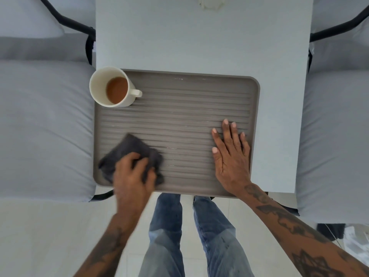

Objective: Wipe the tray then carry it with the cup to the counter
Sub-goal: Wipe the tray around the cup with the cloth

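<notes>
A grey-brown ribbed tray [179, 108] lies on a pale table [199, 43], filling its near half. A cream cup [111, 86] with brown drink stands upright in the tray's far left corner, handle pointing right. My left hand [132, 176] grips a dark grey cloth [129, 150] pressed on the tray's near left part; hand and cloth are blurred. My right hand [231, 154] lies flat, fingers spread, on the tray's near right part. A few pale smears show on the ribs.
Grey cushioned seats [44, 128] with black frames flank the table on the left, and more cushions [335, 136] on the right. My legs in blue jeans [189, 236] stand at the table's near edge on a pale tiled floor. A small white object [207, 3] sits at the table's far end.
</notes>
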The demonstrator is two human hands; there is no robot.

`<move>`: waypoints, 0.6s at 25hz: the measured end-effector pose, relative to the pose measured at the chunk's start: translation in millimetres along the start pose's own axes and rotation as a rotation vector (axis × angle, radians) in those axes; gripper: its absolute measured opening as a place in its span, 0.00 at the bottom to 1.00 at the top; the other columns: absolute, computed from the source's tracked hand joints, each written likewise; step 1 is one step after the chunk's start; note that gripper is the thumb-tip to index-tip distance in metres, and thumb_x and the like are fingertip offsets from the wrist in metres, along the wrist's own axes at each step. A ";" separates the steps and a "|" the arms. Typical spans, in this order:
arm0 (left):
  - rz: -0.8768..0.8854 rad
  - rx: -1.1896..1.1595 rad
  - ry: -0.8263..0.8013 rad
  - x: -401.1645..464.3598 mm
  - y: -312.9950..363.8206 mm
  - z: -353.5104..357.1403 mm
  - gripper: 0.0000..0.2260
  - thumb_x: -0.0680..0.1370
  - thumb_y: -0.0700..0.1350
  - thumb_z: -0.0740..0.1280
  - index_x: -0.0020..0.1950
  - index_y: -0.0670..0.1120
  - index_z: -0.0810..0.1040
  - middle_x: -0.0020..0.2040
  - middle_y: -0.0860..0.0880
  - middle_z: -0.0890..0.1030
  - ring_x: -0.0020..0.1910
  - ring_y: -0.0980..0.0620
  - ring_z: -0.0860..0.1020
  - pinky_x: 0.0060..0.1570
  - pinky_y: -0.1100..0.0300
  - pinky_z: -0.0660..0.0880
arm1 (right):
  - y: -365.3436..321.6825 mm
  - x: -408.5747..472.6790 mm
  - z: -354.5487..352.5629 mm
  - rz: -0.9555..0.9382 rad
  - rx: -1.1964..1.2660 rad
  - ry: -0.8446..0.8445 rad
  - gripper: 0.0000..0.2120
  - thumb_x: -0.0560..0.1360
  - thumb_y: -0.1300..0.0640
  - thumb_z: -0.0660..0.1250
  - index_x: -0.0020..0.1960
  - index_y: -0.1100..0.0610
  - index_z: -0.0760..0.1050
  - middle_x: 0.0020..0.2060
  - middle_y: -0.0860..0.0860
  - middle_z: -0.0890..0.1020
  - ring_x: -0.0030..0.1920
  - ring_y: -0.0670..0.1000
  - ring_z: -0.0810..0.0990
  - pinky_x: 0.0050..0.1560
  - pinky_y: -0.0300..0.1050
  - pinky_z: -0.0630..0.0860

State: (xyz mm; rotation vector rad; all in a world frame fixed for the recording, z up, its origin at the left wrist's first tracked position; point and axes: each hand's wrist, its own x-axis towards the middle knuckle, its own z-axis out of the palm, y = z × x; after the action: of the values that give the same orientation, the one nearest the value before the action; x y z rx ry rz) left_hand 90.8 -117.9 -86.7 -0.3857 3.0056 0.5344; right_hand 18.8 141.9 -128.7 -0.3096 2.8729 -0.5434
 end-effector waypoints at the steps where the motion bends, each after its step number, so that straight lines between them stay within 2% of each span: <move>1: 0.069 -0.012 -0.023 -5.8 22.3 9.2 0.12 0.74 0.47 0.68 0.52 0.42 0.84 0.57 0.38 0.79 0.55 0.36 0.77 0.55 0.46 0.73 | -0.4 0.5 -2.3 0.008 0.027 -0.003 0.24 0.84 0.52 0.47 0.79 0.53 0.60 0.81 0.53 0.57 0.81 0.55 0.52 0.80 0.55 0.48; 4: 0.190 -0.064 -0.070 -19.2 101.1 46.0 0.12 0.72 0.46 0.70 0.53 0.45 0.84 0.57 0.40 0.80 0.58 0.39 0.75 0.59 0.41 0.74 | -1.8 4.9 -13.1 0.045 0.137 -0.052 0.24 0.84 0.50 0.46 0.78 0.51 0.63 0.80 0.49 0.57 0.81 0.51 0.51 0.80 0.50 0.45; 6: 0.215 -0.068 -0.093 -28.4 144.4 63.1 0.13 0.73 0.48 0.69 0.56 0.47 0.84 0.58 0.42 0.81 0.60 0.42 0.76 0.64 0.38 0.71 | 0.6 9.4 -25.3 0.052 0.224 -0.142 0.24 0.84 0.48 0.45 0.78 0.51 0.63 0.80 0.47 0.56 0.81 0.47 0.49 0.80 0.46 0.43; 7: 0.205 -0.070 -0.095 -30.9 156.0 68.1 0.13 0.74 0.48 0.69 0.57 0.47 0.83 0.58 0.42 0.81 0.61 0.42 0.77 0.66 0.37 0.70 | 4.8 12.2 -33.4 0.037 0.252 -0.173 0.24 0.84 0.48 0.46 0.77 0.52 0.64 0.80 0.47 0.58 0.81 0.46 0.50 0.80 0.47 0.45; 9: 0.179 -0.083 -0.073 -30.7 163.1 73.2 0.10 0.76 0.48 0.68 0.56 0.49 0.83 0.59 0.44 0.80 0.61 0.42 0.78 0.68 0.38 0.69 | 22.9 16.4 -47.9 -0.031 0.180 -0.128 0.22 0.84 0.51 0.50 0.74 0.56 0.69 0.78 0.51 0.65 0.80 0.50 0.57 0.79 0.56 0.56; 10: 0.192 -0.083 -0.075 -29.8 160.7 73.3 0.09 0.76 0.48 0.68 0.55 0.50 0.83 0.59 0.44 0.80 0.61 0.43 0.77 0.68 0.39 0.69 | 34.8 16.1 -50.8 -0.085 0.064 -0.079 0.22 0.84 0.53 0.51 0.74 0.57 0.69 0.77 0.53 0.67 0.80 0.53 0.59 0.77 0.60 0.59; 12: 0.261 -0.069 -0.106 -26.0 149.6 67.8 0.09 0.76 0.47 0.69 0.55 0.51 0.82 0.60 0.45 0.80 0.61 0.44 0.77 0.66 0.41 0.70 | 55.6 9.0 -47.2 -0.151 -0.143 -0.032 0.23 0.84 0.55 0.50 0.77 0.58 0.65 0.79 0.57 0.62 0.81 0.57 0.56 0.77 0.65 0.57; 15: 0.312 -0.055 -0.139 -14.9 110.0 50.0 0.11 0.73 0.46 0.72 0.55 0.50 0.83 0.59 0.44 0.81 0.59 0.44 0.75 0.58 0.46 0.73 | 68.4 0.7 -32.0 -0.190 -0.161 -0.013 0.24 0.84 0.55 0.50 0.80 0.57 0.58 0.81 0.58 0.56 0.81 0.59 0.51 0.78 0.65 0.54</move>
State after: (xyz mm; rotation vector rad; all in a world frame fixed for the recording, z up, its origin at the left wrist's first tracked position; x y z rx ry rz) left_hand 78.1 2.9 -95.6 0.1175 2.9326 0.6371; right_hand -0.7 214.7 -125.6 -0.6136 2.8975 -0.3384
